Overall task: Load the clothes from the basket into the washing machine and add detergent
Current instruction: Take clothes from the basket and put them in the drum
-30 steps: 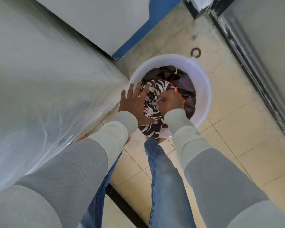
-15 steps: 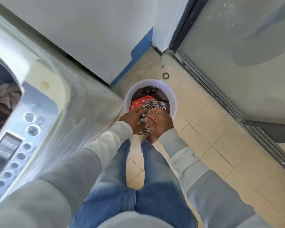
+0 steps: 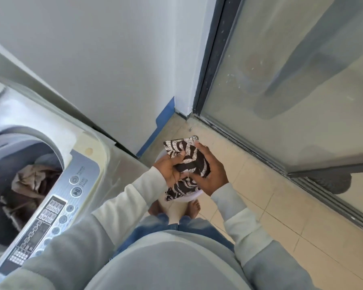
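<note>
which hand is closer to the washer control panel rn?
Left. The left hand grips the patterned garment on the side facing the control panel. The right hand holds the garment's far side, farther from the panel.

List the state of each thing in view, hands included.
Grey top-loading washing machine: opening uncovered, brown clothes inside the drum.
Black-and-white patterned garment: bunched, held above the basket by both hands.
White round plastic basket: on the tiled floor, mostly hidden behind garment and hands.
Left hand: grips the garment.
Right hand: grips the garment.
</note>
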